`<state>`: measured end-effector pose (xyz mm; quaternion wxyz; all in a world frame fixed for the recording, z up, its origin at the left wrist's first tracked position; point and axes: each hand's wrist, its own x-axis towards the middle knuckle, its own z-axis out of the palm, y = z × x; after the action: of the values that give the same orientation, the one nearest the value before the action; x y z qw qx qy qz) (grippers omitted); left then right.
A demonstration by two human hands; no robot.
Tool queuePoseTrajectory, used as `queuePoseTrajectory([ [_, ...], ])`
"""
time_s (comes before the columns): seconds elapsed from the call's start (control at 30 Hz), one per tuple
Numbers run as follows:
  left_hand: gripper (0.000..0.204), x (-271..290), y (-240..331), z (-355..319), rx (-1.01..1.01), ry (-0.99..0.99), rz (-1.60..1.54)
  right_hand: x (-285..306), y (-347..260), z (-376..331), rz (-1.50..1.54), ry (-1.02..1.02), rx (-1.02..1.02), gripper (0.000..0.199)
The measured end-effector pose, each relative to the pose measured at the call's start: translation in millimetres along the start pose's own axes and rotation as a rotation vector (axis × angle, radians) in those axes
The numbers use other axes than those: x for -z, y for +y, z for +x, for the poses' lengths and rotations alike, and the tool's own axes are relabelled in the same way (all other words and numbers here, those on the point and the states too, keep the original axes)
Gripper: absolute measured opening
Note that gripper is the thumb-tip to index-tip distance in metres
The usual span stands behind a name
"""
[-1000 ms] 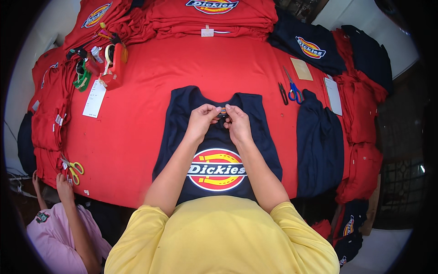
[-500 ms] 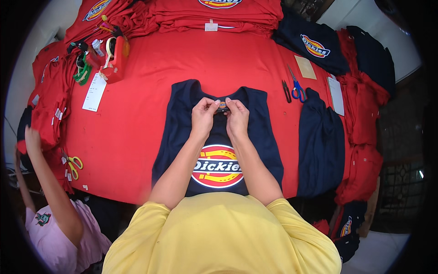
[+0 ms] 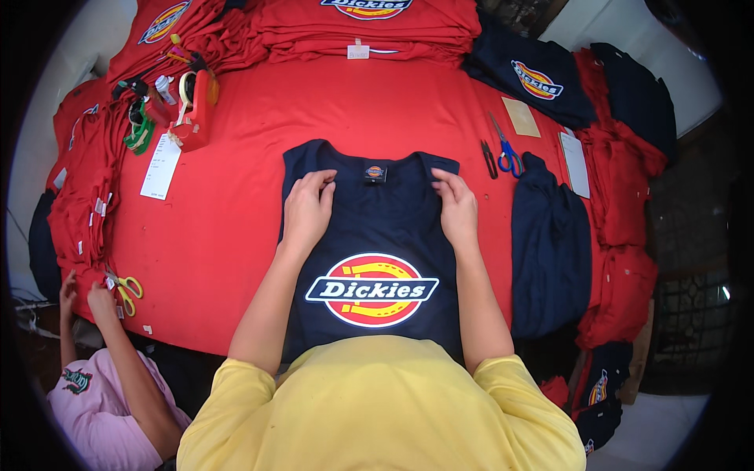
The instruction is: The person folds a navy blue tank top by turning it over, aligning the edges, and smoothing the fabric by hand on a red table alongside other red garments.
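Observation:
A dark navy sleeveless top [image 3: 385,224] lies spread in front of me, with a red, yellow and white oval print [image 3: 373,290] on its chest. Inside its neckline a small dark label [image 3: 375,173] shows. My left hand [image 3: 307,212] rests at the top's left side just below the shoulder, fingers slightly bent and apart from the thumb. On the opposite side, below the other shoulder, my right hand [image 3: 458,210] lies with loosely stretched fingers over the fabric. Neither hand appears to grip anything.
Blue-handled scissors [image 3: 511,159] and dark snips [image 3: 488,159] lie to the right, beside a folded navy garment [image 3: 550,247]. Red garment stacks [image 3: 369,35] line the far edge. A red tape dispenser [image 3: 192,125] stands left. A co-worker's hands [image 3: 98,302] are near yellow-handled scissors [image 3: 126,290].
My hands have let go of the neck label and moved apart to the top's two sides. The label now lies uncovered. The co-worker's arm has come lower, toward the yellow-handled scissors.

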<state>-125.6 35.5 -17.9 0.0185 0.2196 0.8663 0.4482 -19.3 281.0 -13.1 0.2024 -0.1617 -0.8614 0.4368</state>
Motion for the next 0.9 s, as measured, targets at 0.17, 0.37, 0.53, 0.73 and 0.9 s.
queuePoseTrajectory([
  [0.17,0.06,-30.1,-22.8,-7.2,-0.266,-0.177,0.625,-39.5,34.1,-7.1,-0.731,0.039,0.204,0.051],
  [0.37,0.068,-37.6,-23.5,14.8,-0.151,-0.048,0.674,-52.0,42.6,31.0,-0.965,0.123,0.074,0.062],
  [0.53,0.056,3.2,-22.5,-17.6,-0.271,0.003,0.411,-40.4,40.4,34.9,-0.789,-0.012,-0.001,0.067],
  [0.73,0.033,89.1,-17.4,-162.2,0.289,0.05,0.232,-65.7,-39.2,22.4,-0.219,-0.029,0.369,0.022],
  [0.9,0.035,79.5,-29.5,-229.5,0.104,0.154,0.312,-164.0,-117.6,11.8,-0.26,-0.262,0.367,0.032],
])
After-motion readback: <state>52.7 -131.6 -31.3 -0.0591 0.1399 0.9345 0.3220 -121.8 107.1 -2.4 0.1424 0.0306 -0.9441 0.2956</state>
